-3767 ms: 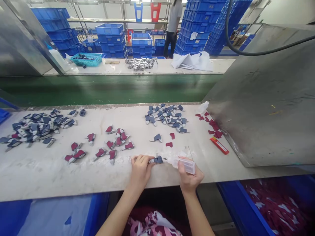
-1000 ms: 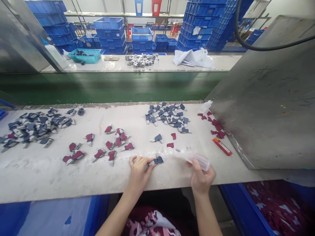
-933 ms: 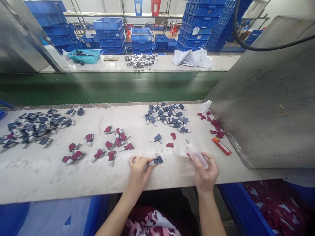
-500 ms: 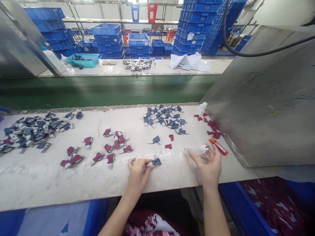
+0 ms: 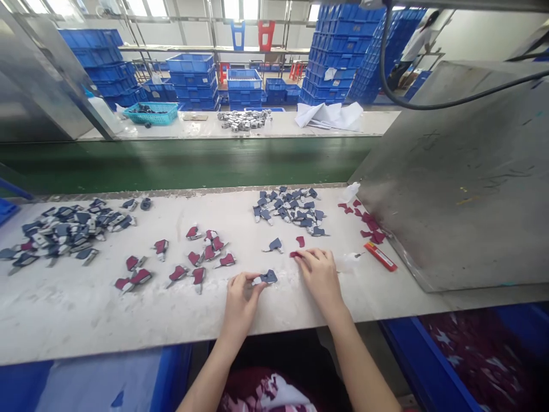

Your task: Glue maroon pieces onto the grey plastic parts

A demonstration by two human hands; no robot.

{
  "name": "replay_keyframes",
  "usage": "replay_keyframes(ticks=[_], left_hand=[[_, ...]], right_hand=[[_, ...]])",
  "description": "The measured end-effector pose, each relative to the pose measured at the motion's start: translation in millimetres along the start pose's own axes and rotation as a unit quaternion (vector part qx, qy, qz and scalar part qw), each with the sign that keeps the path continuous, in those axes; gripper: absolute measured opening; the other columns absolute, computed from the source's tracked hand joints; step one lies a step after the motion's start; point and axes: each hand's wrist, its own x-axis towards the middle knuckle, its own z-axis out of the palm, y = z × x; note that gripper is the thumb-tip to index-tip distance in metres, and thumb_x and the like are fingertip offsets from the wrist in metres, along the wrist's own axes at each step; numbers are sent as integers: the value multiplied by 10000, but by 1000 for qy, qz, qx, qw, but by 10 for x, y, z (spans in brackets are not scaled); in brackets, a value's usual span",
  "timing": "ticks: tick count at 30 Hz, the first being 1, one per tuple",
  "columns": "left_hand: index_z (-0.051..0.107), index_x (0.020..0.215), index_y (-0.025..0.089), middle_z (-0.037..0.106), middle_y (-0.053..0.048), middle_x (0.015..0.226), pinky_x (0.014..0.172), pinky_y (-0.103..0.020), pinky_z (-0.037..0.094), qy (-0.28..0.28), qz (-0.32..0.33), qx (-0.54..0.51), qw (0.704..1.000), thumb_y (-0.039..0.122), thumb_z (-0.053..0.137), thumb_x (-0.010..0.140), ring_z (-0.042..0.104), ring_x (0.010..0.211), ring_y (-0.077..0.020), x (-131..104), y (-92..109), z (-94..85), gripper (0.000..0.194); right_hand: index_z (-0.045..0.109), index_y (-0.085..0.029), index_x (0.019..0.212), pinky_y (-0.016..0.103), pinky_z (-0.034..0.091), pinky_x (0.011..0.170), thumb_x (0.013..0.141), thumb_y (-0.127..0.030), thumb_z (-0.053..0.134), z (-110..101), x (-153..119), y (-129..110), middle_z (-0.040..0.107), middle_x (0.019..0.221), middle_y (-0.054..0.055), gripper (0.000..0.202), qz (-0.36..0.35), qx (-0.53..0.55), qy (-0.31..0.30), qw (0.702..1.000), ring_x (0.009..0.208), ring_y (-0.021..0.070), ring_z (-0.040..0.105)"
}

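My left hand (image 5: 241,294) pinches a small dark blue and white plastic part (image 5: 269,277) by its pale end, just above the table. With the fingertips of my right hand (image 5: 319,277) I grip a small dark red piece (image 5: 295,254). Another dark red piece (image 5: 301,241) lies just beyond those fingers. A loose blue and white part (image 5: 274,245) sits past my left hand. To the right of my right hand, a small translucent squeeze bottle (image 5: 351,257) lies on its side beside a red and orange packet (image 5: 380,256).
Blue parts (image 5: 291,207) are piled at the back, with a larger pile (image 5: 64,232) at left. Red-topped parts (image 5: 209,252) lie between. Red pieces (image 5: 372,223) rest by the metal panel (image 5: 463,189). A blue bin (image 5: 433,366) stands below right.
My right hand has let go of the squeeze bottle, moved left and taken hold of a dark red piece. My left hand still holds the blue and white part. The view has tilted up slightly.
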Motion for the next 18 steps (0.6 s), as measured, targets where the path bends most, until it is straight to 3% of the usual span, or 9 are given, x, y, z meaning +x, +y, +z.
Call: replay_keyframes(ticks=[5, 8, 10, 14, 18], left_hand=[[676, 905, 206, 752, -79, 955, 884, -381, 515, 8, -41, -114, 993, 372, 662, 823, 695, 970, -262, 13, 65, -26, 186], [677, 902, 195, 763, -77, 948, 864, -349, 541, 11, -46, -161, 986, 347, 683, 811, 714, 953, -245, 8, 101, -34, 177], [685, 911, 187, 768, -79, 946, 852, -340, 556, 16, -48, -182, 982, 334, 698, 804, 723, 942, -241, -5, 123, -31, 182], [704, 924, 172, 780, -90, 955, 866, -351, 567, 18, -62, -205, 977, 305, 722, 787, 736, 937, -245, -41, 186, -9, 192], [718, 896, 176, 793, -78, 915, 848, -344, 584, 8, -80, -229, 970, 289, 747, 761, 752, 910, -245, -84, 258, 16, 179]], right_hand=[[703, -162, 931, 466, 499, 798, 1030, -469, 295, -27, 56, 7, 657, 911, 172, 520, 21, 10, 18, 1000, 910, 310, 587], [667, -165, 936, 379, 528, 661, 1040, -484, 255, -127, 3, -100, 689, 835, 130, 531, 36, 40, 9, 998, 749, 250, 639], [662, -183, 977, 313, 535, 605, 1041, -465, 305, -212, -72, -254, 712, 831, 90, 460, 43, 106, -17, 993, 693, 204, 659], [695, -229, 1108, 290, 569, 662, 1003, -398, 467, -326, -240, -643, 727, 993, 81, 303, 49, 295, -58, 952, 846, 195, 699], [724, -218, 1049, 311, 591, 675, 911, -404, 628, -309, -329, -864, 733, 818, 49, 251, 132, 364, -24, 922, 746, 197, 718]])
